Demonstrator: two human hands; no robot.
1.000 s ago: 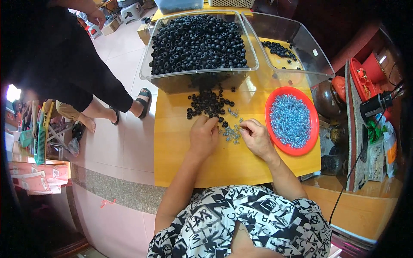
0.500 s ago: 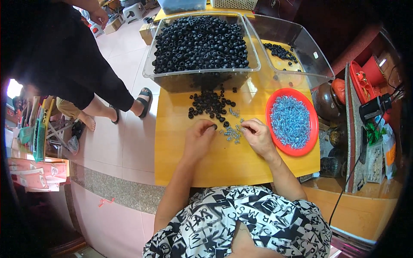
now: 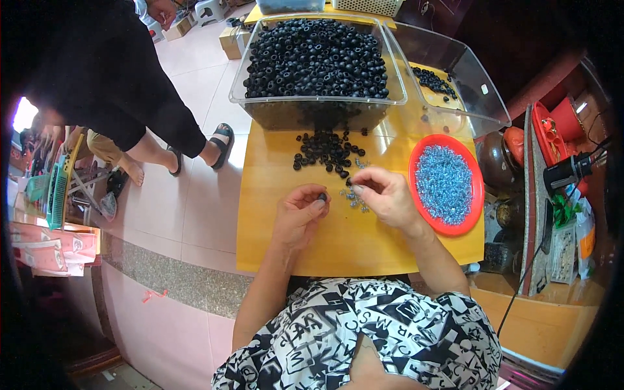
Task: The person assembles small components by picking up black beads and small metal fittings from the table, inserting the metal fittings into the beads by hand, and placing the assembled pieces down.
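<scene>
My left hand (image 3: 300, 213) pinches a small black hollow cap (image 3: 322, 197) between thumb and fingertips, low over the yellow table. To its right my right hand (image 3: 385, 196) has thumb and forefinger closed together. Its fingertips are at a single black cap, and whether they grip that cap or a tiny clear piece cannot be made out. Under and beside these fingers lies a small scatter of clear bluish pieces (image 3: 354, 203). Just beyond, a loose heap of black caps (image 3: 322, 151) spreads on the table.
A large clear bin (image 3: 312, 101) full of black caps stands behind the heap. Right of it is another clear bin (image 3: 484, 120) with a few caps. A red plate (image 3: 479, 195) of clear bluish pieces sits at the right. At left stands a person in black trousers (image 3: 149, 91).
My right hand has moved left and slightly away from me, to the lone black cap. My left hand has turned, showing its fingers and the cap more. The view has shifted slightly.
</scene>
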